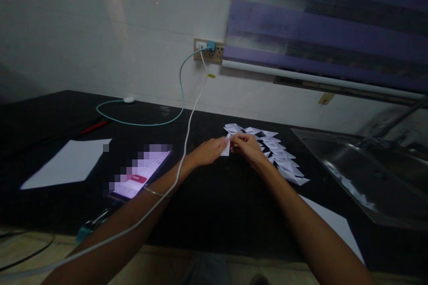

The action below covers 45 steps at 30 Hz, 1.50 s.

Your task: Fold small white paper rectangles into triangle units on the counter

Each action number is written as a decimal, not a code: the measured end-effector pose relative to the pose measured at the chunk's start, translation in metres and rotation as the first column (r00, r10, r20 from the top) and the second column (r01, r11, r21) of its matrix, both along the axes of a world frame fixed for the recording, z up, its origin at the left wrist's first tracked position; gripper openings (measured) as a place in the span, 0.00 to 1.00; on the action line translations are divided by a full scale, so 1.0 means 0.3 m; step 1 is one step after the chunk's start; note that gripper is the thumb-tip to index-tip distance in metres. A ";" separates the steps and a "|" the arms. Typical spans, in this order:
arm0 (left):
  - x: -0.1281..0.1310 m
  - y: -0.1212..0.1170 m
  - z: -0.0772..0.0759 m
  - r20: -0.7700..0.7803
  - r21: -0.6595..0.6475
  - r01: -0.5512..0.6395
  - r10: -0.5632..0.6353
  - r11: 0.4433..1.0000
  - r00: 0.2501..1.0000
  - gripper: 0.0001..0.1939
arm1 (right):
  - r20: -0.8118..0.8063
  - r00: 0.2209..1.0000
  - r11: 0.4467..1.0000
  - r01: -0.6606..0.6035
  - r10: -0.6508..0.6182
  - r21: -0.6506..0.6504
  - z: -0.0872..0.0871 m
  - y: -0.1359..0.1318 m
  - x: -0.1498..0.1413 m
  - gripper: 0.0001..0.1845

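I'm watching the left hand (211, 150) pinching a small white folded paper (226, 149) over the smooth black counter (217, 205), thumb pressing on it, its grip closed. The right hand (246, 146) is curling bunched fingers against the paper's edge; I cannot tell whether that grip is pinching or merely touching. Crisp, pointed folded pieces (282, 156) are overlapping just beyond and to the right, the right hand covering some. The right forearm (301, 213) is hiding part of a flat sheet (334, 220). A phone (150, 174) is glowing beside the left forearm (127, 216), squares blotting out parts of its screen. A white cable (188, 128) is trailing across that forearm, and a metal sink (364, 173) is running out of view at right.
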<state>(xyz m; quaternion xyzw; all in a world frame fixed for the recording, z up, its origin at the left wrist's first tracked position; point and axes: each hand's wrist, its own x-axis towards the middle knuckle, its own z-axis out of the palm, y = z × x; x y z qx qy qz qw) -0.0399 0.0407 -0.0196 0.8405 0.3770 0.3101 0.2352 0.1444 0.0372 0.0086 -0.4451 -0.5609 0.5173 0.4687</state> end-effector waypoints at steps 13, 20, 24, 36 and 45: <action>-0.001 -0.028 0.024 -0.037 -0.031 0.006 -0.007 0.999 0.999 0.26 | 0.175 0.984 0.965 -0.062 0.017 0.256 -0.027 0.033 0.027 0.05; 0.026 0.003 0.000 0.264 -0.143 0.021 0.017 0.990 0.964 0.24 | 0.060 0.994 0.965 0.069 -0.087 0.254 -0.014 0.010 0.008 0.09; 0.030 0.008 0.000 0.245 -0.088 -0.061 0.081 0.994 0.966 0.20 | -0.021 0.981 0.949 0.191 -0.192 0.252 -0.029 0.013 0.003 0.11; 0.038 0.024 -0.025 0.211 0.016 -0.170 0.163 0.985 0.964 0.20 | 0.164 0.899 0.757 0.231 -0.407 0.611 -0.036 -0.051 -0.047 0.08; 0.038 0.020 -0.022 0.208 0.015 -0.064 0.060 0.998 0.976 0.22 | 0.100 0.947 0.860 0.228 -0.304 0.457 -0.060 -0.022 -0.045 0.11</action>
